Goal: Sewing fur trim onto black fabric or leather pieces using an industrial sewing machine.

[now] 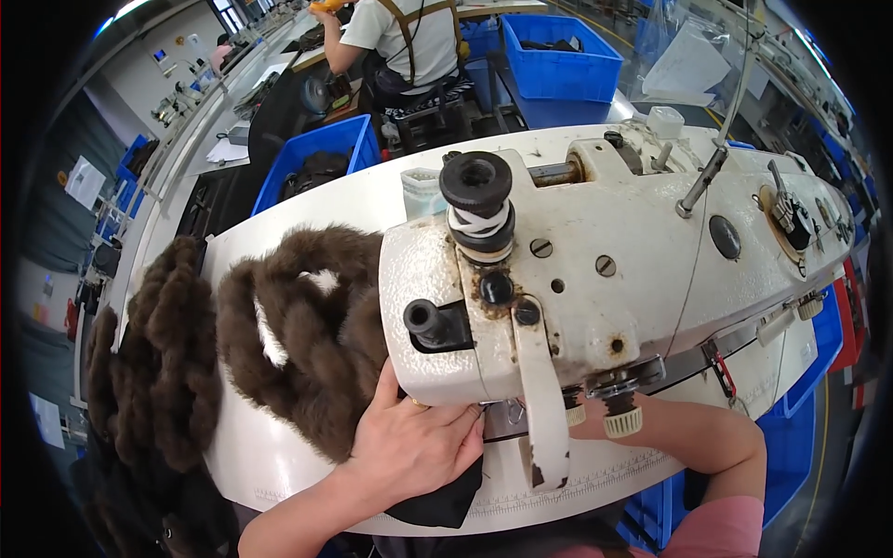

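A white industrial sewing machine (595, 232), worn and stained around its fittings, fills the right half of the head view. My left hand (420, 437) is beside the needle end, fingers bent and closed on black fabric (437, 498) that hangs toward the table's front. My right hand (586, 420) reaches in from the right beneath the machine head; its fingers are hidden behind it. Brown fluffy fur strips (307, 353) lie looped on the white table (251, 465), just left of my left hand. More brown fur (167, 363) is heaped at the left edge.
Blue bins with dark items stand behind the table (558, 65) and at its back left (358, 139); others are below right (781, 456). A seated co-worker (409, 46) works ahead at another bench. A thread stand rod (744, 79) rises from the machine's right.
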A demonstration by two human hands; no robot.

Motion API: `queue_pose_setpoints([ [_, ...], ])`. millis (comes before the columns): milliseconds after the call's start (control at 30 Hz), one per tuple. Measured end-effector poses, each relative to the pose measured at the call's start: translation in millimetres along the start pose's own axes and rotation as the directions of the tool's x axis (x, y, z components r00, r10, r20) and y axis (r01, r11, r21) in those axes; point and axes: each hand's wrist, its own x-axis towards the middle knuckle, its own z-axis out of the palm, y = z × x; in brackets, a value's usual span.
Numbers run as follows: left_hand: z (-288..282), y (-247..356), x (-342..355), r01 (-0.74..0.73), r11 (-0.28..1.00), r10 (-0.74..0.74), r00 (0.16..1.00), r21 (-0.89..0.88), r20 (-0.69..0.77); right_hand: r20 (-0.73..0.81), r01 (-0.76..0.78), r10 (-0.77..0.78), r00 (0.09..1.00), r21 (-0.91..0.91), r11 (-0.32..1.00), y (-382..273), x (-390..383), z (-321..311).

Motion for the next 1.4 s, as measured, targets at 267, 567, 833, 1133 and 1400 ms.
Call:
queue_pose_setpoints([
  [267,-2.0,22.8,-0.8,-0.027,0.975,0.022,0.999,0.218,0.027,-0.005,0.358,-0.382,0.924,-0.343,0.869,22.1,-5.3,19.6],
  [567,4.1,29.6,4.1,0.010,0.962,-0.004,1.000,0.272,-0.021,0.022,0.390,-0.419,0.908,-0.409,0.825,11.3,-7.0,-4.4],
  [833,0.7,30.5,7.3,0.006,0.960,0.007,0.999,0.280,-0.043,-0.273,0.101,-0.169,0.947,-0.245,0.964,10.8,2.9,-5.2],
  [1133,2.3,27.8,6.2,-0.024,0.968,0.036,0.998,0.250,-0.042,-0.161,0.181,-0.288,0.944,-0.475,0.861,8.6,1.6,0.2],
  [1400,10.9,37.5,10.2,0.053,0.965,-0.029,0.995,0.256,-0.094,-0.049,0.245,-0.286,0.957,-0.389,0.888,11.2,-2.6,-3.5],
])
